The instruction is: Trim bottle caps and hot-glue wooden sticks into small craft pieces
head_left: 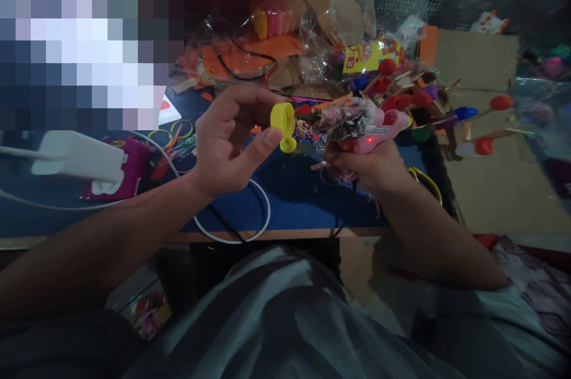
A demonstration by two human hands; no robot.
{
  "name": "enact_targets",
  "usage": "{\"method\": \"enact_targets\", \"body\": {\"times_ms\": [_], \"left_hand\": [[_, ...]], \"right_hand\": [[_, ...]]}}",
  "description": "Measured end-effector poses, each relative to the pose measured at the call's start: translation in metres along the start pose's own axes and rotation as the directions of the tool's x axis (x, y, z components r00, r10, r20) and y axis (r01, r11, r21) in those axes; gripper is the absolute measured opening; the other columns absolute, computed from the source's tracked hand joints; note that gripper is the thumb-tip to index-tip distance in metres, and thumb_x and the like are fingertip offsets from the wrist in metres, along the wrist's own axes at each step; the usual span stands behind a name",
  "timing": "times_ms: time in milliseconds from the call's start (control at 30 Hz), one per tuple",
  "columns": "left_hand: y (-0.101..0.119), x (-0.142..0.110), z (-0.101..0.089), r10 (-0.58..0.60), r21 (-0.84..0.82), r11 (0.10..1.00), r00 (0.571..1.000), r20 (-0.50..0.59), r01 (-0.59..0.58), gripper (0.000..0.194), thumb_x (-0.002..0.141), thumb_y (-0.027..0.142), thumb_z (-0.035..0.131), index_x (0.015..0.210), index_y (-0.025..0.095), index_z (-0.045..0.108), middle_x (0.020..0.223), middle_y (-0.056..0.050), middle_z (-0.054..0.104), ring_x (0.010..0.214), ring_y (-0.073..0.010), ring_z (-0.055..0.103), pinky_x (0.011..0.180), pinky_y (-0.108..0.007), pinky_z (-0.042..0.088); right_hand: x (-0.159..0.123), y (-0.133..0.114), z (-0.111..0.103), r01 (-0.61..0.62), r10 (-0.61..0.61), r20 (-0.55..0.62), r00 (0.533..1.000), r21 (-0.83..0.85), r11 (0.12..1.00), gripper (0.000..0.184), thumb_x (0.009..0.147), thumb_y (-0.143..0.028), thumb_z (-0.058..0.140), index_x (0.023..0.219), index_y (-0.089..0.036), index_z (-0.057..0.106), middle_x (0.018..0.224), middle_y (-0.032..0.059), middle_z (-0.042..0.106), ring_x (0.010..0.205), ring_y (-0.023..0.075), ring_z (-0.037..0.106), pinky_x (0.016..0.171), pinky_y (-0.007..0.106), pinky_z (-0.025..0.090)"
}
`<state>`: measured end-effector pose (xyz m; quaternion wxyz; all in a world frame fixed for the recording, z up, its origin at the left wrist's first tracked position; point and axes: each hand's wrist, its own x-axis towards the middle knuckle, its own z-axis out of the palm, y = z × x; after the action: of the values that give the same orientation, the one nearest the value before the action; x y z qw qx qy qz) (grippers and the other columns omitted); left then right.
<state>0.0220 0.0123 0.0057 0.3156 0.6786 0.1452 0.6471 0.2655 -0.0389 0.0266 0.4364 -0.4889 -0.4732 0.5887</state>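
Observation:
Between thumb and fingers, my left hand (232,141) pinches a yellow plastic flip-top cap (282,120), its hollow side turned to the right and its small lid hanging at the bottom. My right hand (368,168) is wrapped round a pink hot glue gun (382,129) with a small red light lit on its side. The gun's front is coated in grimy, stringy residue, and its nozzle points left, close to the cap's opening. Whether the tip touches the cap I cannot tell. A dark cord runs down from the gun's grip.
A magenta power box (138,156) with a white charger (80,156) plugged in stands at the left. Its white cable (267,212) loops over the table's front edge. Sticks with coloured caps (423,96) crowd the right, beside cardboard (499,171). Plastic wrappers and orange sheets (267,49) lie behind.

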Motion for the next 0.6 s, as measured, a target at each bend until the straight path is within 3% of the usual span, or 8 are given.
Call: {"method": "enact_targets", "body": {"times_ms": [167, 333, 600], "left_hand": [[0.0007, -0.0023, -0.0018, -0.082, -0.015, 0.997, 0.997, 0.004, 0.082, 0.038, 0.097, 0.055, 0.086, 0.123, 0.028, 0.079, 0.100, -0.004, 0.082, 0.081, -0.0165, 0.079, 0.070, -0.031, 0.066], [-0.0005, -0.0058, -0.0033, -0.141, -0.080, 0.987, 0.990, 0.025, 0.142, 0.042, 0.093, 0.058, 0.089, 0.124, 0.031, 0.079, 0.105, -0.005, 0.082, 0.086, -0.0181, 0.080, 0.073, -0.033, 0.066], [-0.0028, -0.0031, -0.0038, -0.072, -0.056, 0.996, 0.997, 0.036, 0.074, 0.035, 0.097, 0.048, 0.088, 0.126, 0.030, 0.082, 0.103, -0.006, 0.082, 0.083, -0.0166, 0.080, 0.072, -0.030, 0.067]], "right_hand": [[0.0000, -0.0033, 0.0034, -0.003, 0.003, -0.001, 1.000, 0.030, 1.000, 0.067, 0.052, -0.048, 0.114, 0.069, -0.026, 0.054, 0.062, -0.0041, 0.057, 0.043, 0.0090, 0.041, 0.041, 0.032, 0.030], [0.0001, -0.0050, 0.0035, -0.010, 0.009, 0.017, 1.000, 0.031, 0.999, 0.063, 0.055, -0.042, 0.113, 0.069, -0.026, 0.053, 0.062, -0.0046, 0.056, 0.043, 0.0085, 0.039, 0.041, 0.033, 0.028], [-0.0001, -0.0030, 0.0020, -0.013, 0.013, 0.023, 1.000, 0.013, 1.000, 0.061, 0.060, -0.038, 0.110, 0.072, -0.026, 0.051, 0.064, -0.0058, 0.056, 0.045, 0.0081, 0.040, 0.042, 0.031, 0.033]]}}
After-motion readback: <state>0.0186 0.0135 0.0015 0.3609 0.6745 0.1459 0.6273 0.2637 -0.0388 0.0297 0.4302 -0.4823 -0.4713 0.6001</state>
